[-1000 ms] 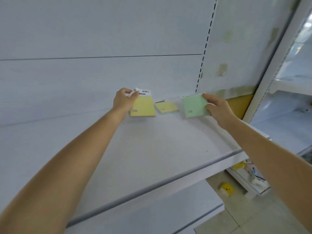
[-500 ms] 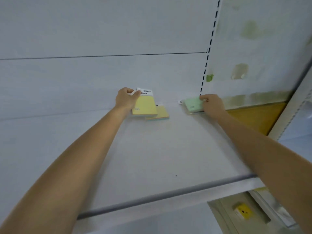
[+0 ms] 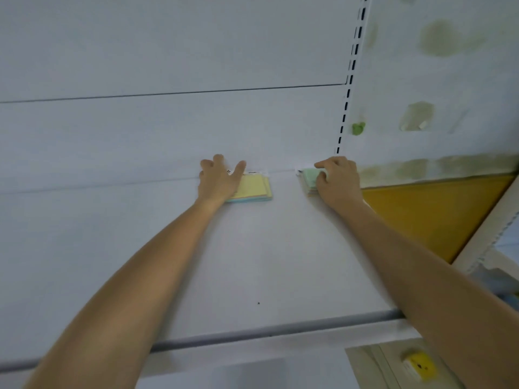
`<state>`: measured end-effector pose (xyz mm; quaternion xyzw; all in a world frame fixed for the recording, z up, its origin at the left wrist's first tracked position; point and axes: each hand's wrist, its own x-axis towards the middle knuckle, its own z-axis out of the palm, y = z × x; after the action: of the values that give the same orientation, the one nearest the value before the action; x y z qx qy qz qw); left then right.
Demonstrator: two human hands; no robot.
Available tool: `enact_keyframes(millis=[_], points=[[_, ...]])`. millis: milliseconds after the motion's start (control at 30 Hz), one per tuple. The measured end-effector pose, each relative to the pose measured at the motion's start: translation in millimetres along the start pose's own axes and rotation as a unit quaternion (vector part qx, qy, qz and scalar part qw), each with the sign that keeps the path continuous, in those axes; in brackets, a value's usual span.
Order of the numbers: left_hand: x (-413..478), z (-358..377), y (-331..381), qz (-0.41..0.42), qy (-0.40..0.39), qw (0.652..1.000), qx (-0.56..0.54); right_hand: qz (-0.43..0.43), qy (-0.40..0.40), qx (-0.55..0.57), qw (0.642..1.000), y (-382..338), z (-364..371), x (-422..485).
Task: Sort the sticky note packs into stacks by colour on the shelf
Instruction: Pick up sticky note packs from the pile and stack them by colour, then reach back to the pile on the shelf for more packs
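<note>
The shelf (image 3: 252,262) in front of me is a plain white board with a grey rail (image 3: 280,329) along its front edge. Two piles lie on it, both pushed right to the back where it meets the white back panel (image 3: 140,136). The yellow stack (image 3: 255,186) sits left of the middle, its top packs slightly offset and a light blue layer showing at the bottom; my left hand (image 3: 219,181) rests on it with spread fingers. The green stack (image 3: 309,178) lies near it to the right, apart from it, under my right hand (image 3: 339,181), whose curled fingers hold it. A tiny dark speck (image 3: 258,303) marks the board nearer the rail.
</note>
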<state>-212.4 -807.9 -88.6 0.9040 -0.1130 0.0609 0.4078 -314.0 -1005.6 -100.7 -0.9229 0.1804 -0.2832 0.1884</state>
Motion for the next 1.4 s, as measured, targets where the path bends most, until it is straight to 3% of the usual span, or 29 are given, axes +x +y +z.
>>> enact_keyframes(millis=[133,233,367,533,667,967,1033,1100,1400], points=[[-15.5,-6.2,-7.1,0.084,-0.071,0.989,0.096,-0.029,-0.025,-0.015,0.999,-2.8,2.2,-2.7],[-22.0,-2.6,-8.5,0.108,-0.111,0.983,0.099,-0.026,-0.052,-0.019,0.998,-3.3,3.6,-3.9],[-25.8,4.9,-7.0,0.116,-0.092,0.986,0.078,-0.033,-0.052,-0.024,0.998,-3.1,2.8,-5.9],[-32.1,-14.4,-10.5,0.140,-0.061,0.983,0.098,-0.093,0.024,0.000,0.995,-10.0,1.9,-8.8],[-27.0,-63.1,-23.0,0.180,-0.009,0.968,0.177,-0.189,-0.026,-0.036,0.981,-43.3,0.8,-16.2],[-45.0,-232.8,-114.2,0.106,0.082,0.969,0.208,-0.315,-0.167,-0.042,0.933,-227.9,59.3,-62.1],[-58.6,-273.8,-151.3,0.083,0.086,0.967,0.224,-0.325,-0.205,-0.026,0.923,-277.3,83.2,-83.4],[-78.0,-353.0,-245.2,0.032,0.109,0.965,0.237,-0.356,-0.268,-0.012,0.895,-378.7,130.7,-133.2],[-71.4,-456.2,-348.0,-0.033,0.143,0.971,0.190,-0.362,-0.306,0.003,0.881,-485.9,177.8,-146.9]])
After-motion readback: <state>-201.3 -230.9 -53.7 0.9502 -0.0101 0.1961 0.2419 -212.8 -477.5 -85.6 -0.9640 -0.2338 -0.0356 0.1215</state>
